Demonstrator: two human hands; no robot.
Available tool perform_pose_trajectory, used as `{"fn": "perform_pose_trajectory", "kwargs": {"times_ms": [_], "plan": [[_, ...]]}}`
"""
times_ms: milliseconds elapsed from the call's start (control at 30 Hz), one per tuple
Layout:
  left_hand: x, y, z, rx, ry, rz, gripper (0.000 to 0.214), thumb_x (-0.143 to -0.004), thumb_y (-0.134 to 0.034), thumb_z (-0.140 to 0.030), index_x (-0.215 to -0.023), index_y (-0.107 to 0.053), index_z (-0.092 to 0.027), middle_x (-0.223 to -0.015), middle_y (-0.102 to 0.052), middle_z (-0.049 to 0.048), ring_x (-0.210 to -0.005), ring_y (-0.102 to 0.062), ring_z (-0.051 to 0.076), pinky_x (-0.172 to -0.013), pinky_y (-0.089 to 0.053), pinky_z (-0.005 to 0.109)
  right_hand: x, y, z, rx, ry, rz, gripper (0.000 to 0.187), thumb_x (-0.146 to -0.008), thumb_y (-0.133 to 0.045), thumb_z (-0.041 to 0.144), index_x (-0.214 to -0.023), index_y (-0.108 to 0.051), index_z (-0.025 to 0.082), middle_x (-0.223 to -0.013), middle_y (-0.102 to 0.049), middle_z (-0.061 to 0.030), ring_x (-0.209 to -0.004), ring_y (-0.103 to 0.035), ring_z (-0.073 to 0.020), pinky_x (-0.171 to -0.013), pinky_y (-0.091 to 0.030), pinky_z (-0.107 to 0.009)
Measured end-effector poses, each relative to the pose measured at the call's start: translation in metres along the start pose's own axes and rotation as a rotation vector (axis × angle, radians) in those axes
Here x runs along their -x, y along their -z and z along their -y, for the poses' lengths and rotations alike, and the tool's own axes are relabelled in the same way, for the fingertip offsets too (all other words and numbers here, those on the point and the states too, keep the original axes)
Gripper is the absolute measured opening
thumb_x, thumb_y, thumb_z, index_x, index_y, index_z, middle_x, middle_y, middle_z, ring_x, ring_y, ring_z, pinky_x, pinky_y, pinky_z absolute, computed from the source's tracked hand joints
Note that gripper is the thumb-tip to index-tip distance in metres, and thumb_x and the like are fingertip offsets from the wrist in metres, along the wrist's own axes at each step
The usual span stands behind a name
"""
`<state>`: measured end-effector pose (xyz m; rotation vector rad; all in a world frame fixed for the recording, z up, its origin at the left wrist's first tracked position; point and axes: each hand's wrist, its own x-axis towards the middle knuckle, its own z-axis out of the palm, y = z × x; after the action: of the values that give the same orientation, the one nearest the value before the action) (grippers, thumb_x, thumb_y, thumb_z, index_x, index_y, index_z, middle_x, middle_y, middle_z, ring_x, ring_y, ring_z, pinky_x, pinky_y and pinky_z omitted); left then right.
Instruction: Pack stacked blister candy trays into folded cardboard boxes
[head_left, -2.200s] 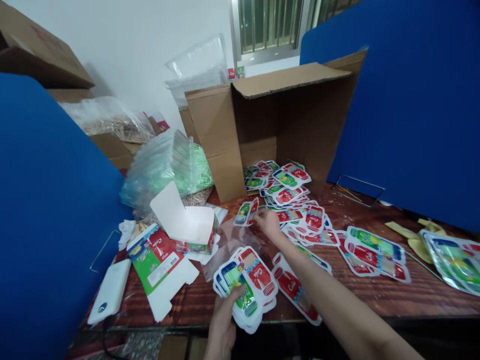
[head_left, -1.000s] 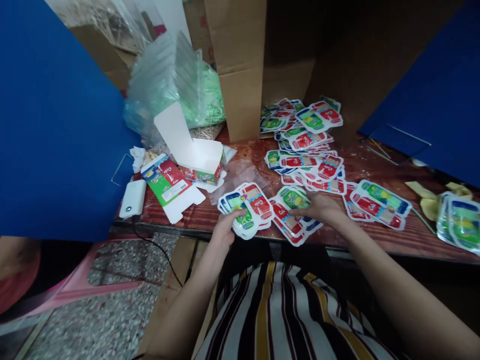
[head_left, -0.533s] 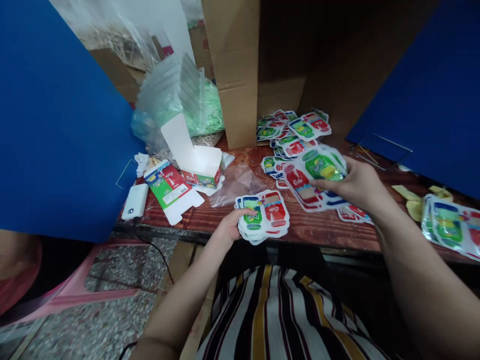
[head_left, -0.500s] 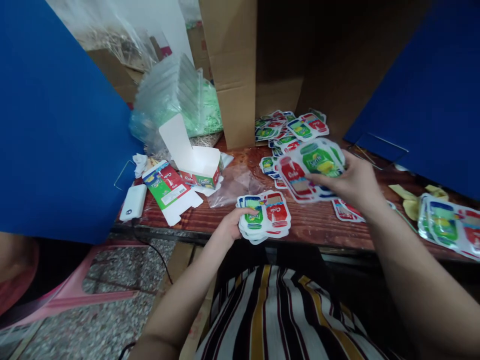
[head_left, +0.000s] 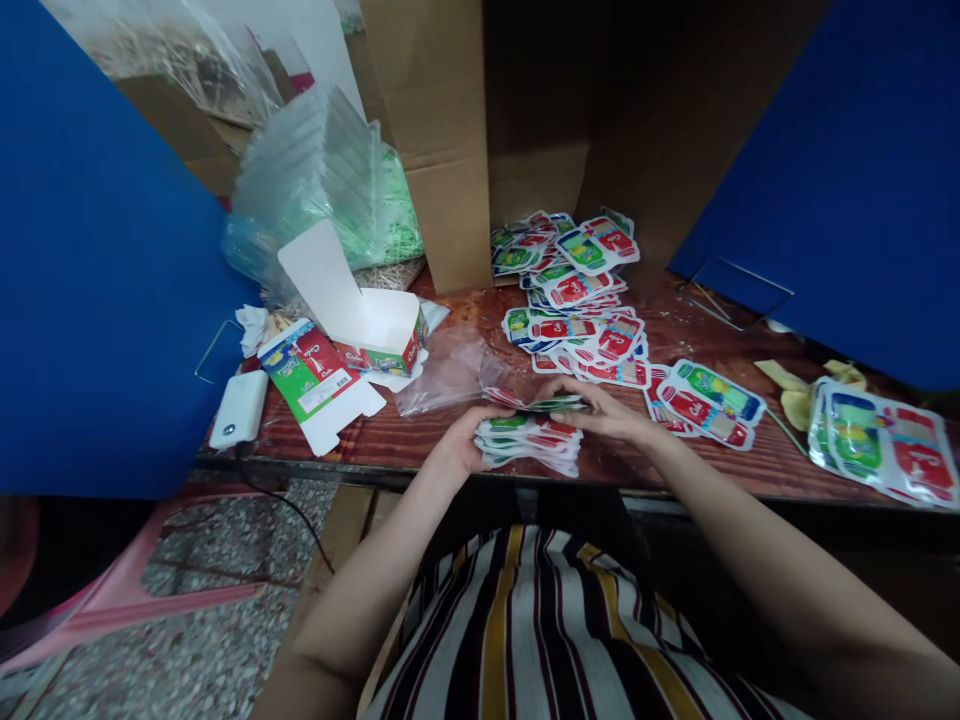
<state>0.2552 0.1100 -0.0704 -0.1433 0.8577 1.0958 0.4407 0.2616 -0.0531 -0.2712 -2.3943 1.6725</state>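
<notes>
Near the table's front edge, my left hand (head_left: 463, 440) is closed on the left end of a stack of jar-shaped printed packets (head_left: 531, 450), green and red with white borders. My right hand (head_left: 600, 410) grips a few more packets (head_left: 556, 404), seen nearly edge-on just behind and above that stack. Whether the two bundles touch I cannot tell. Beyond my hands lies a heap of loose packets (head_left: 577, 330) with Cola and green drink prints. A few packets (head_left: 709, 400) lie to the right of my right hand.
At left are an open carton (head_left: 382, 325), a flattened printed carton (head_left: 319, 375), a white power bank (head_left: 238, 410) with a cable and a clear plastic bag (head_left: 442, 370). More packets (head_left: 881, 440) lie far right. Blue panels (head_left: 795, 180) and a cardboard box (head_left: 442, 150) bound the table (head_left: 420, 430).
My right hand has brought its packets left and down, over to the stack at my left hand. The stack now appears tilted more edge-on. The view has shifted slightly.
</notes>
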Motion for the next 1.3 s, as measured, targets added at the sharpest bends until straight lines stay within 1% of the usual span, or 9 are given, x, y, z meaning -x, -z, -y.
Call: {"fn": "perform_pose_trajectory", "kwargs": {"times_ms": [133, 333, 567, 733, 900, 967, 1100, 1200, 1300], "plan": [[0.004, -0.004, -0.006, 0.066, 0.036, -0.017, 0.015, -0.083, -0.056, -0.019, -0.092, -0.062, -0.008, -0.067, -0.071, 0.0094, -0.057, -0.069, 0.020, -0.049, -0.055, 0.027, 0.006, 0.004, -0.001, -0.048, 0.029, 0.083, 0.075, -0.069, -0.067, 0.066, -0.125, -0.052, 0.020, -0.122, -0.059, -0.0081, -0.110, -0.058, -0.0261, -0.092, -0.046, -0.035], [0.003, -0.009, -0.009, 0.160, 0.055, -0.021, 0.023, -0.090, -0.046, -0.025, -0.094, -0.060, -0.007, -0.074, -0.070, 0.0142, -0.063, -0.070, 0.022, -0.045, -0.054, 0.023, 0.015, -0.018, -0.016, 0.181, 0.090, -0.045, 0.115, -0.041, -0.091, 0.046, -0.139, -0.035, 0.024, -0.136, -0.050, -0.0120, -0.123, -0.052, -0.0313, -0.106, -0.039, -0.043], [-0.002, -0.016, -0.008, 0.206, 0.025, 0.018, 0.031, -0.088, -0.047, -0.028, -0.109, -0.059, -0.008, -0.079, -0.070, 0.0137, -0.073, -0.070, 0.025, -0.052, -0.056, 0.027, 0.008, -0.032, -0.029, 0.051, 0.131, -0.356, 0.069, -0.062, -0.083, 0.039, -0.121, -0.054, 0.020, -0.115, -0.065, -0.0106, -0.103, -0.064, -0.0270, -0.095, -0.049, -0.043], [-0.003, -0.011, 0.000, 0.109, -0.068, 0.138, 0.045, -0.091, -0.042, -0.048, -0.110, -0.059, -0.011, -0.083, -0.072, 0.0124, -0.075, -0.070, 0.025, -0.062, -0.056, 0.032, 0.009, -0.030, -0.031, -0.028, 0.100, -0.356, 0.071, -0.057, -0.086, 0.039, -0.118, -0.058, 0.018, -0.113, -0.067, -0.0104, -0.101, -0.065, -0.0260, -0.094, -0.051, -0.041], [-0.001, 0.000, 0.015, -0.238, -0.045, 0.094, 0.092, -0.077, -0.022, -0.083, -0.103, -0.061, -0.003, -0.074, -0.069, 0.0174, -0.061, -0.066, 0.024, -0.056, -0.052, 0.033, 0.013, -0.027, -0.036, -0.104, 0.050, -0.399, 0.068, -0.054, -0.086, 0.041, -0.112, -0.060, 0.018, -0.108, -0.069, -0.0095, -0.095, -0.067, -0.0244, -0.090, -0.053, -0.039], [0.002, 0.002, 0.023, -0.436, -0.194, -0.108, 0.097, -0.072, -0.026, -0.087, -0.107, -0.059, -0.002, -0.071, -0.066, 0.0149, -0.060, -0.065, 0.024, -0.054, -0.051, 0.032, 0.015, -0.024, -0.039, -0.125, -0.016, -0.473, 0.061, -0.056, -0.085, 0.041, -0.106, -0.060, 0.018, -0.102, -0.071, -0.0081, -0.089, -0.067, -0.0229, -0.087, -0.054, -0.040], [0.009, -0.004, 0.033, -0.833, -0.974, -0.454, 0.110, -0.048, -0.086, -0.052, -0.139, -0.035, -0.017, -0.124, -0.058, 0.0157, -0.121, -0.053, 0.031, -0.095, -0.047, 0.036, 0.021, -0.016, -0.040, -0.137, -0.101, -0.566, 0.059, -0.056, -0.085, 0.039, -0.105, -0.059, 0.018, -0.103, -0.070, -0.0083, -0.090, -0.066, -0.0232, -0.089, -0.052, -0.041], [0.005, -0.017, 0.031, -1.005, -1.180, -0.320, 0.129, -0.038, -0.093, -0.033, -0.145, -0.023, -0.023, -0.150, -0.032, 0.0151, -0.143, -0.023, 0.030, -0.115, -0.025, 0.039, 0.026, -0.015, -0.038, -0.153, -0.082, -0.483, 0.061, -0.055, -0.085, 0.036, -0.107, -0.059, 0.018, -0.106, -0.070, -0.0081, -0.092, -0.066, -0.0230, -0.089, -0.052, -0.039], [-0.005, -0.028, 0.024, -0.921, -1.084, -0.107, 0.126, -0.050, -0.090, -0.030, -0.148, -0.010, -0.026, -0.147, -0.037, 0.0150, -0.137, -0.037, 0.025, -0.112, -0.030, 0.038, 0.031, -0.015, -0.037, -0.188, -0.089, -0.374, 0.065, -0.054, -0.086, 0.036, -0.110, -0.059, 0.018, -0.098, -0.071, -0.0058, -0.088, -0.067, -0.0217, -0.086, -0.053, -0.037]]}}
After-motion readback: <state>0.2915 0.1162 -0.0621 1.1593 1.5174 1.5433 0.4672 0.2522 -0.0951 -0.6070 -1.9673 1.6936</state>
